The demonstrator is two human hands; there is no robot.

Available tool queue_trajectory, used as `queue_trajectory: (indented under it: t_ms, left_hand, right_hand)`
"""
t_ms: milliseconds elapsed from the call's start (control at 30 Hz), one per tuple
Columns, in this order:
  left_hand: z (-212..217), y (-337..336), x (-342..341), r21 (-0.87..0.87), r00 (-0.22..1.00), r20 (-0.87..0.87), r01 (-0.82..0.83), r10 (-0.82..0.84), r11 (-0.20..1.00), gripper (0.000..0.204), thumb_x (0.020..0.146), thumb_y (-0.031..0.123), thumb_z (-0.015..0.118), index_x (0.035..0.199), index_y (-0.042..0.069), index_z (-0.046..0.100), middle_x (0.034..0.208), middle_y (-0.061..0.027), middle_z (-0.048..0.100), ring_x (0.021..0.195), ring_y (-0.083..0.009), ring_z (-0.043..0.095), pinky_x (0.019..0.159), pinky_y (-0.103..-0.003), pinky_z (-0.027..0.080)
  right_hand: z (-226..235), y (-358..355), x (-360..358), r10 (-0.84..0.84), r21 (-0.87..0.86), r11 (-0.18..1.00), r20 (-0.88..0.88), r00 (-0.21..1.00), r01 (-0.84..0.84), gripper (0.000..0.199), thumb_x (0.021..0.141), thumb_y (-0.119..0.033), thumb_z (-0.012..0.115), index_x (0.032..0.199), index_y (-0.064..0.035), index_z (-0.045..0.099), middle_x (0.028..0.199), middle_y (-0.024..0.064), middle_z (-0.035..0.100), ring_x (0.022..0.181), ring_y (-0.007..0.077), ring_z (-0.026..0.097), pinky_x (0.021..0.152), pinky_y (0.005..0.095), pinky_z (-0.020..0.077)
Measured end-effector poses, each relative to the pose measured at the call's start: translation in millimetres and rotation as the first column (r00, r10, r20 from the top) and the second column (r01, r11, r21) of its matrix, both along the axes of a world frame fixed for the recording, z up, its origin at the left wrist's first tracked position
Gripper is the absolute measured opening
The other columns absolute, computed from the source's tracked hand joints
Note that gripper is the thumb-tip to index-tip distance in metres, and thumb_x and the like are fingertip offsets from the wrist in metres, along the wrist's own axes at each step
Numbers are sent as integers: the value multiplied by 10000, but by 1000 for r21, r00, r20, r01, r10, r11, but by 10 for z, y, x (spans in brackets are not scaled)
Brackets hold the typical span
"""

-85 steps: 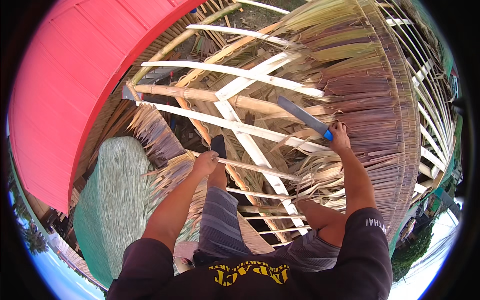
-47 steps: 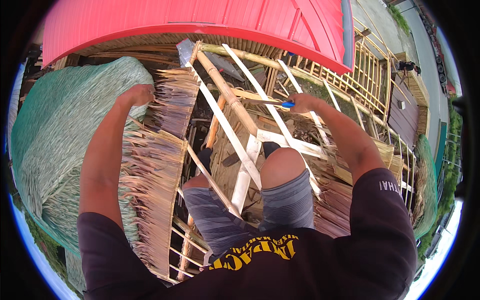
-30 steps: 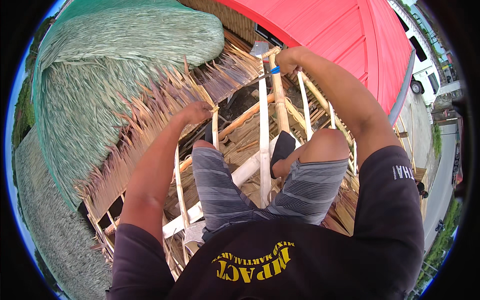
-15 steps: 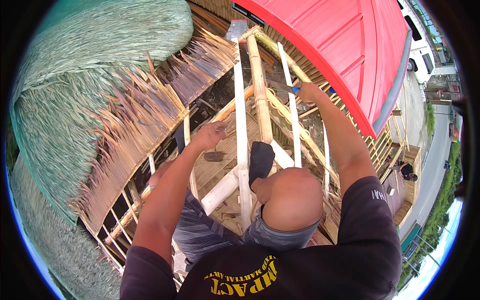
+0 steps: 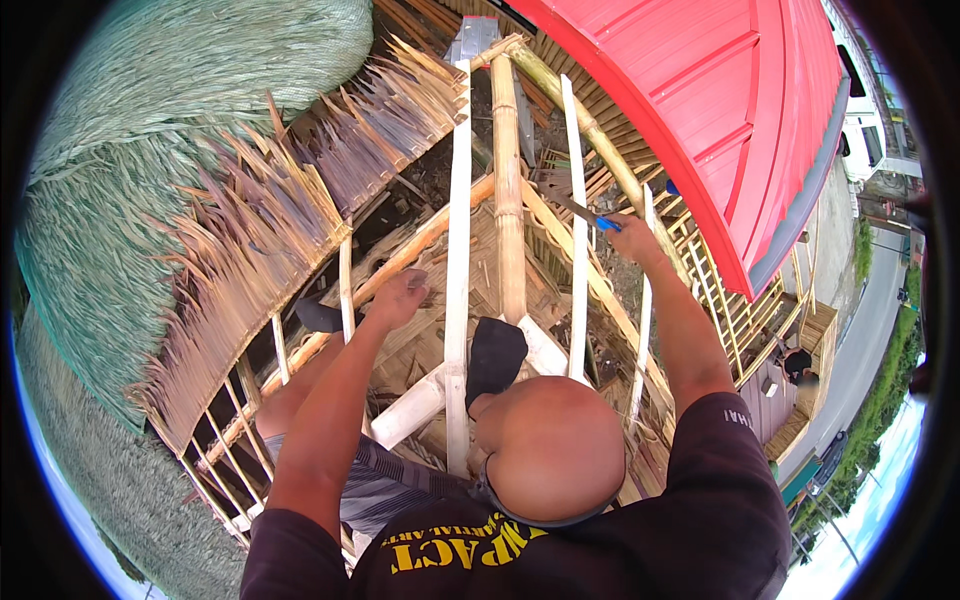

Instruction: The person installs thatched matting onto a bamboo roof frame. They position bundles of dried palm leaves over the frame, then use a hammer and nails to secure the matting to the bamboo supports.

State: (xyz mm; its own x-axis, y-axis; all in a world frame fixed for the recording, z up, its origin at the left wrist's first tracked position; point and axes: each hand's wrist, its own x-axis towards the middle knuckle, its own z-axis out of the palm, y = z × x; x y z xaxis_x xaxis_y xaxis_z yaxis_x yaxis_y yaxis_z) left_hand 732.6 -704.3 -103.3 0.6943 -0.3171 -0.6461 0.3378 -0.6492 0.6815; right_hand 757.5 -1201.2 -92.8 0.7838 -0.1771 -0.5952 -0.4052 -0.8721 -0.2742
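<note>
My right hand [image 5: 630,240] is closed round the blue handle of a long-bladed knife [image 5: 572,207]. Its grey blade points up and left, crossing near a pale bamboo strip [image 5: 577,230]. My left hand [image 5: 402,298] hovers left of another pale strip [image 5: 457,260], fingers curled together. Whether something small is pinched in them is hidden. Between my hands runs a thick bamboo pole [image 5: 508,190], which meets a second greenish pole [image 5: 580,110] at the top. My dark-socked foot [image 5: 495,355] rests by the pole's lower end.
Layered dried-leaf thatch [image 5: 250,250] slopes down on the left, beside green netting [image 5: 90,260]. A red metal roof [image 5: 720,120] with a grey edge overhangs the right. Gaps between the bamboo members show a lower level. Another person [image 5: 797,365] is far right, near a road [image 5: 868,330].
My view has shifted, and the frame's lower part appears farther left. My right hand has come down with the knife, whose blade now tilts more. My left hand has lowered slightly.
</note>
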Motion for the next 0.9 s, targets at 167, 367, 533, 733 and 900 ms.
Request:
queue_trajectory:
  t_ms: [167, 367, 533, 733, 900]
  left_hand:
    - [175, 205, -363, 69, 998, 0, -55, 55, 996, 476, 962, 289, 649, 1346, 10, 608, 1257, -154, 694, 1145, -270, 672, 1003, -354, 500]
    - [614, 597, -609, 86, 997, 66, -56, 51, 995, 439, 954, 267, 649, 1301, -2, 629, 1170, -181, 716, 1111, -289, 694, 963, -371, 522]
    - [1291, 1045, -811, 37, 942, 152, -309, 301, 950, 465, 937, 259, 655, 1308, -20, 618, 1181, -216, 711, 1078, -338, 707, 941, -389, 534]
    - [2469, 2218, -1855, 126, 827, 430, -453, 363, 883, 428, 992, 219, 599, 1363, 6, 579, 1245, -200, 694, 1153, -289, 681, 990, -372, 521]
    - [3132, 2756, -3594, 276, 640, 496, -757, 586, 592, 427, 986, 241, 630, 1349, 19, 598, 1227, -175, 709, 1102, -278, 694, 955, -382, 539]
  right_hand:
    - [-179, 216, -34, 12, -97, 995, -91, 996, -21, 355, 911, -320, 618, 1245, -228, 697, 1179, 169, 714, 1110, 366, 673, 967, 471, 543]
    - [-97, 483, 91, 130, -333, 923, -200, 971, -192, 470, 951, -467, 646, 1314, -171, 603, 1307, 139, 657, 1258, 331, 603, 1036, 548, 460]
    - [832, 1364, 829, 402, -166, 905, 34, 915, -391, 553, 953, -469, 641, 1345, -84, 582, 1218, 205, 683, 1165, 387, 634, 990, 510, 491]
    - [2933, 3978, 725, 843, -208, 247, 528, 103, -946, 416, 928, -255, 686, 1293, -66, 624, 1204, 218, 680, 1110, 394, 651, 944, 502, 518]
    - [3650, 5500, -1163, 418, -55, -544, 847, -328, -837, 359, 905, -227, 692, 1239, -100, 659, 1059, 102, 699, 969, 322, 690, 810, 455, 566]
